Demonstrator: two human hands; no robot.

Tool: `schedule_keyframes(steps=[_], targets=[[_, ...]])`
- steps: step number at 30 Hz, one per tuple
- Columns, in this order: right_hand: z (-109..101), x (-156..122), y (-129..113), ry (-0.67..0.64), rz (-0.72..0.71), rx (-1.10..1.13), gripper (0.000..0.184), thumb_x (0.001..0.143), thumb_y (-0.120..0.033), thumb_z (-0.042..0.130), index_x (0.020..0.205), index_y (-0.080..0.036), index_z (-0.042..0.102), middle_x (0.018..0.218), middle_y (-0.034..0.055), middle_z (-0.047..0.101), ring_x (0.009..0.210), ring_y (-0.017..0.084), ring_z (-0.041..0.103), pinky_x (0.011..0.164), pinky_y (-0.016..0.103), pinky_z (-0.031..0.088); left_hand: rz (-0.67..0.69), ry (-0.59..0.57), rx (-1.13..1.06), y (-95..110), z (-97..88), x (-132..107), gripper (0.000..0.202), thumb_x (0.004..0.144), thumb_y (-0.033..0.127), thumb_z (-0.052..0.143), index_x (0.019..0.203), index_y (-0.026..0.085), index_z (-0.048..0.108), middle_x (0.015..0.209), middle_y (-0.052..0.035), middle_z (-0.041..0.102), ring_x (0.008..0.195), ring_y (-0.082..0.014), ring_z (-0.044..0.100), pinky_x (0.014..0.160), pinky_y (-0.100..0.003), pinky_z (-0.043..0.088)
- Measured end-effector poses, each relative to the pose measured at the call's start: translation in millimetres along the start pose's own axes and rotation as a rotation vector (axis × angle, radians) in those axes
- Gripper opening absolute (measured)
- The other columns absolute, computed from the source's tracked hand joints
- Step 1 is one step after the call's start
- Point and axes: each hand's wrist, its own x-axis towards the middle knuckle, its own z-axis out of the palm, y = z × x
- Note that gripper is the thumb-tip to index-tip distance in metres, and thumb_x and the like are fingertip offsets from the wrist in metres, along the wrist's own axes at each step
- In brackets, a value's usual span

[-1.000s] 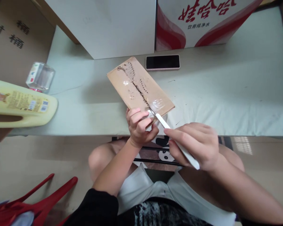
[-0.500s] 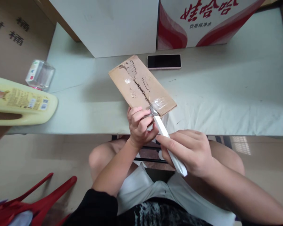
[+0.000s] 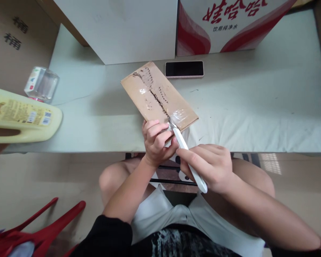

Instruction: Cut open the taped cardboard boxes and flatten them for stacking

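Observation:
A small brown cardboard box lies at an angle near the table's front edge, its top scuffed and crossed by a dark seam, with shiny clear tape near both ends. Gripping the near-left corner of this box is my left hand, fingers bent over its edge. My right hand is closed around the white handle of a knife. The knife's metal blade meets the box at the near end of the seam, close to my left fingertips; the tip is hard to make out.
Behind the box lies a phone. A large white box and a red-and-white carton stand at the back. On the left are a clear container and a yellow jug. A red stool stands on the floor.
The knife and my right hand have shifted slightly up and left, and the blade sits a bit farther up the seam. The left hand keeps its hold; the whole view has drifted slightly.

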Motion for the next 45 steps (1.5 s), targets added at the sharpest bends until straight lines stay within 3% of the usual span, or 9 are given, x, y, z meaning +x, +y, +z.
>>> schedule_keyframes(steps=[13,20,24,29,32,34,36,42,45], targets=[[-6,-2,-6,-0.022,-0.014,-0.078,0.015,0.098,-0.023,0.056,0.095,-0.018,0.069,0.055,-0.0049,0.05,0.049,0.01,0.045,0.048,0.025,0.038,0.012,-0.008,0.028,-2,-1.1,0,0.023,0.082,0.026,0.064,0.103,0.027,0.054,0.097,-0.0044,0.063,0.106,-0.0228,0.062,0.095,-0.043,0.053],[-4,2,3,0.042,0.071,-0.023,0.01,0.09,-0.011,0.062,0.095,-0.019,0.066,0.055,-0.0053,0.055,0.047,0.009,0.047,0.047,0.023,0.04,0.014,-0.019,-0.013,-2,-2.2,-1,0.027,0.08,0.023,0.064,0.105,0.026,0.056,0.102,-0.0054,0.062,0.111,-0.024,0.06,0.099,-0.045,0.052],[-10,2,3,0.05,0.035,0.054,0.013,0.089,-0.01,0.06,0.095,-0.02,0.064,0.055,-0.0057,0.055,0.046,0.009,0.047,0.047,0.023,0.042,0.004,-0.023,-0.012,-2,-2.1,-1,0.026,0.08,0.024,0.064,0.105,0.026,0.055,0.101,-0.0053,0.062,0.111,-0.0242,0.06,0.098,-0.044,0.052],[-22,-1,8,0.004,-0.133,0.306,0.009,0.099,-0.023,0.055,0.102,-0.017,0.062,0.06,-0.0035,0.06,0.055,0.01,0.057,0.052,0.025,0.049,-0.01,0.007,-0.066,-3,-2.1,-3,0.023,0.085,0.027,0.061,0.106,0.026,0.056,0.101,-0.0054,0.062,0.11,-0.0245,0.06,0.1,-0.045,0.05],[-18,-4,16,0.137,-0.148,0.252,0.013,0.1,-0.026,0.054,0.104,-0.017,0.062,0.065,-0.0003,0.061,0.061,0.012,0.06,0.054,0.026,0.052,-0.023,0.016,-0.132,-8,-4.0,-4,0.032,0.087,0.03,0.059,0.118,0.025,0.055,0.105,-0.0066,0.063,0.113,-0.0249,0.06,0.104,-0.046,0.049],[-10,-6,24,0.253,-0.062,0.137,0.018,0.096,-0.028,0.057,0.11,-0.018,0.062,0.068,0.0009,0.059,0.06,0.014,0.056,0.05,0.027,0.047,-0.023,0.005,-0.166,-12,-6.1,-3,0.041,0.087,0.033,0.06,0.126,0.022,0.053,0.108,-0.0084,0.063,0.113,-0.0253,0.06,0.105,-0.046,0.049],[0,-6,34,0.246,0.091,0.053,0.031,0.09,-0.03,0.061,0.119,-0.02,0.059,0.074,0.0019,0.06,0.062,0.016,0.055,0.052,0.03,0.046,-0.017,-0.003,-0.189,-16,-8.7,-1,0.046,0.087,0.035,0.061,0.129,0.019,0.053,0.109,-0.0098,0.063,0.113,-0.0255,0.06,0.105,-0.045,0.05],[19,-2,67,-0.167,0.778,0.064,0.056,0.086,-0.045,0.058,0.135,-0.019,0.052,0.107,0.0125,0.066,0.095,0.029,0.064,0.082,0.047,0.055,-0.098,-0.005,-0.227,-25,-16.1,1,0.052,0.089,0.039,0.058,0.138,0.02,0.05,0.125,-0.012,0.06,0.122,-0.0268,0.058,0.109,-0.047,0.049],[26,1,74,-0.329,0.941,0.059,0.064,0.085,-0.048,0.056,0.14,-0.015,0.052,0.12,0.0185,0.064,0.103,0.033,0.063,0.091,0.052,0.052,-0.214,0.003,-0.278,-29,-19.7,0,0.057,0.091,0.048,0.055,0.142,0.025,0.047,0.136,-0.0126,0.054,0.132,-0.029,0.054,0.113,-0.049,0.047]])
